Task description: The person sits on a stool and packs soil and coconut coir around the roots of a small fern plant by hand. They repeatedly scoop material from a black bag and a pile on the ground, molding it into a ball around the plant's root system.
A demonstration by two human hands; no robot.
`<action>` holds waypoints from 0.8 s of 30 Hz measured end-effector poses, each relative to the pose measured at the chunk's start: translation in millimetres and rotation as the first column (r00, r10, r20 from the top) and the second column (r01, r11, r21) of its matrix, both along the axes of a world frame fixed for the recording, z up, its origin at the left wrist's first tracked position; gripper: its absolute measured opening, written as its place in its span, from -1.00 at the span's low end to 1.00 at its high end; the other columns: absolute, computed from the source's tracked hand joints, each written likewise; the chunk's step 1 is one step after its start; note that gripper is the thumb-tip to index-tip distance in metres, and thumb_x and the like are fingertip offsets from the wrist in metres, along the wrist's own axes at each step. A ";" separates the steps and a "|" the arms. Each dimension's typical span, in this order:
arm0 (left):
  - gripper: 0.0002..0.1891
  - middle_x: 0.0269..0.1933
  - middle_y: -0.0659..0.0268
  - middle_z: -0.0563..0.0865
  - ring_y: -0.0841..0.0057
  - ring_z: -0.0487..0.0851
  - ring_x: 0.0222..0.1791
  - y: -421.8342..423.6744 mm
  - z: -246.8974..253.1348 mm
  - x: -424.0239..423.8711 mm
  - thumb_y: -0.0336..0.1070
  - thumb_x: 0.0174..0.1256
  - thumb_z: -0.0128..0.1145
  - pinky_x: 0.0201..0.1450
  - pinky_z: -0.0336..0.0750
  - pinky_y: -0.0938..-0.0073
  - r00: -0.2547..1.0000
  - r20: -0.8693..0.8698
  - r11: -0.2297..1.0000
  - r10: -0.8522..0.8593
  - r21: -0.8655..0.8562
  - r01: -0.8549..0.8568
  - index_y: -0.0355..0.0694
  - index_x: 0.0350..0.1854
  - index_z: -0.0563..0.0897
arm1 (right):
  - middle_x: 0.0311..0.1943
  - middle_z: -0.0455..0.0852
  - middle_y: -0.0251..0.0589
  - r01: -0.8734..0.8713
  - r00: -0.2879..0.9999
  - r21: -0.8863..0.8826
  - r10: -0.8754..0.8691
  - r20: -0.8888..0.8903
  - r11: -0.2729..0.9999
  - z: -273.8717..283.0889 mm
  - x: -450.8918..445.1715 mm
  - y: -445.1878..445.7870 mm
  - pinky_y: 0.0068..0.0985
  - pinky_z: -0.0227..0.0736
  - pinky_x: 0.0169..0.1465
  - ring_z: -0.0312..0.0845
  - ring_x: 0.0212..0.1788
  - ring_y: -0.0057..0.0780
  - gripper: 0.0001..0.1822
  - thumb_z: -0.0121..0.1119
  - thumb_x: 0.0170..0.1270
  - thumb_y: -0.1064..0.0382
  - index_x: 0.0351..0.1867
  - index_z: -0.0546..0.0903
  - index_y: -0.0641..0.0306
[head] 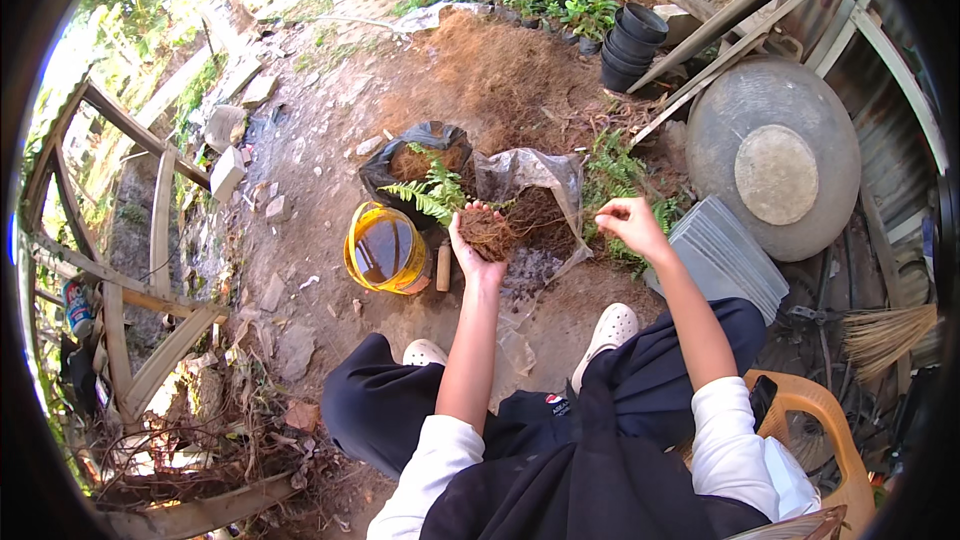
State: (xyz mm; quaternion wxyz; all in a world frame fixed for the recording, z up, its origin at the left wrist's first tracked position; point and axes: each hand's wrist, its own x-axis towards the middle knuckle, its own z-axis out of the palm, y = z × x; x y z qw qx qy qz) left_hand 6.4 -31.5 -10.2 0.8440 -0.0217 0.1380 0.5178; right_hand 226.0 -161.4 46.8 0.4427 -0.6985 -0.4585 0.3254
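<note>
My left hand (pixel 482 247) holds a fern's fibrous root ball (pixel 487 234), palm up, with green fronds (pixel 431 191) leaning to the left above it. Off to the right, my right hand (pixel 626 225) is raised with thumb and fingertips close together; whether something thin is between them cannot be told. An opened plastic bag (pixel 574 172) of dark soil and fibre lies between the hands. Behind the fronds stands a black bag (pixel 450 136) with brown fibre. A yellow bucket (pixel 386 247) of dark liquid is left of my left hand, beside a short wooden handle (pixel 444 267).
More ferns (pixel 615 165) lie beyond my right hand. Loose coir fibre (pixel 495 75) covers the ground ahead, near stacked black pots (pixel 634 45). Grey sheets (pixel 724 255) and a large round basin-like object (pixel 776 157) are at right. A wooden frame (pixel 161 225) stands left.
</note>
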 end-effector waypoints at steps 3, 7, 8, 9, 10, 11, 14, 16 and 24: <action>-0.73 -0.14 0.38 0.64 0.51 0.58 -0.10 -0.7 -2.9 0.7 -0.07 0.26 0.06 0.10 0.46 0.42 1.000 0.010 1.000 -0.006 0.016 0.006 -0.15 -0.15 0.55 | -0.51 0.71 -0.23 0.011 0.978 -0.160 0.023 0.207 0.987 -1.6 27.7 -1.7 -0.51 0.48 -0.25 0.62 -0.40 -0.52 -0.84 0.30 0.03 0.32 -0.35 0.70 0.32; -0.73 -0.15 0.39 0.64 0.53 0.58 -0.10 -3.0 -4.9 3.2 -0.07 0.27 0.06 0.11 0.45 0.41 1.000 -0.010 1.000 -0.014 0.018 0.014 -0.13 -0.16 0.55 | -0.41 0.76 -0.21 -0.187 0.854 -0.504 0.393 0.341 0.843 -15.9 37.1 -4.9 -0.48 0.53 -0.22 0.66 -0.35 -0.47 -0.81 0.31 -0.08 0.37 -0.33 0.73 0.22; -0.74 -0.15 0.39 0.64 0.53 0.58 -0.10 -4.4 -6.0 3.7 -0.07 0.27 0.06 0.10 0.45 0.41 1.000 -0.008 1.000 -0.023 0.012 0.023 -0.13 -0.15 0.55 | -0.42 0.76 -0.22 -0.245 0.808 -0.570 0.490 0.327 0.784 -21.6 36.4 -5.5 -0.49 0.54 -0.24 0.66 -0.37 -0.46 -0.81 0.31 -0.08 0.37 -0.34 0.73 0.23; -0.74 -0.15 0.40 0.64 0.53 0.58 -0.10 -5.6 -5.0 3.7 -0.07 0.27 0.05 0.10 0.45 0.41 0.999 -0.008 0.999 -0.032 0.008 0.032 -0.13 -0.15 0.55 | -0.42 0.76 -0.23 -0.297 0.753 -0.632 0.582 0.305 0.716 -26.1 36.2 -3.6 -0.49 0.55 -0.26 0.67 -0.39 -0.46 -0.81 0.31 -0.08 0.37 -0.34 0.73 0.24; -0.74 -0.15 0.40 0.64 0.53 0.58 -0.10 -7.0 -4.4 3.1 -0.08 0.28 0.05 0.10 0.45 0.41 0.999 -0.008 0.999 -0.038 0.003 0.038 -0.13 -0.15 0.55 | -0.43 0.76 -0.24 -0.304 0.770 -0.719 0.606 0.201 0.625 -30.7 36.9 3.1 -0.50 0.56 -0.29 0.67 -0.41 -0.46 -0.81 0.31 -0.08 0.37 -0.35 0.73 0.25; -0.74 -0.15 0.40 0.64 0.53 0.58 -0.10 -8.8 -4.3 2.0 -0.08 0.28 0.05 0.10 0.45 0.41 0.999 -0.027 0.999 -0.039 -0.006 0.039 -0.13 -0.15 0.55 | -0.44 0.76 -0.25 -0.316 0.782 -0.793 0.616 0.093 0.521 -36.4 36.4 12.4 -0.51 0.57 -0.31 0.67 -0.42 -0.47 -0.81 0.32 -0.08 0.36 -0.35 0.72 0.26; -0.75 -0.14 0.41 0.63 0.53 0.58 -0.10 -11.4 -5.9 -5.2 -0.09 0.29 0.04 0.09 0.45 0.41 0.997 -0.075 1.000 -0.027 0.003 0.027 -0.13 -0.13 0.54 | -0.46 0.75 -0.26 -0.271 0.720 -0.792 0.662 0.211 0.547 -12.7 48.3 83.5 -0.49 0.58 -0.34 0.66 -0.46 -0.43 -0.77 0.35 -0.11 0.31 -0.35 0.70 0.32; -0.74 -0.12 0.41 0.63 0.53 0.58 -0.09 -19.6 1.6 19.9 -0.08 0.29 0.05 0.08 0.45 0.40 0.994 -0.029 0.995 -0.104 0.000 0.104 -0.13 -0.13 0.54 | -0.09 0.69 -0.09 0.054 0.769 -0.235 0.109 0.630 0.971 20.6 135.4 135.2 -0.38 0.47 0.06 0.62 -0.06 -0.25 -0.51 0.40 -0.08 0.10 -0.14 0.65 0.38; -0.72 -0.11 0.41 0.63 0.53 0.57 -0.07 -18.1 1.5 19.3 -0.08 0.28 0.07 0.10 0.44 0.38 0.992 -0.068 0.993 -0.110 0.020 0.112 -0.15 -0.12 0.54 | 0.45 -0.11 -0.02 0.363 0.455 -0.348 0.161 0.876 0.864 127.4 117.6 179.4 0.14 -0.12 0.35 0.06 0.39 -0.04 -0.16 0.22 0.12 0.04 0.41 0.09 0.09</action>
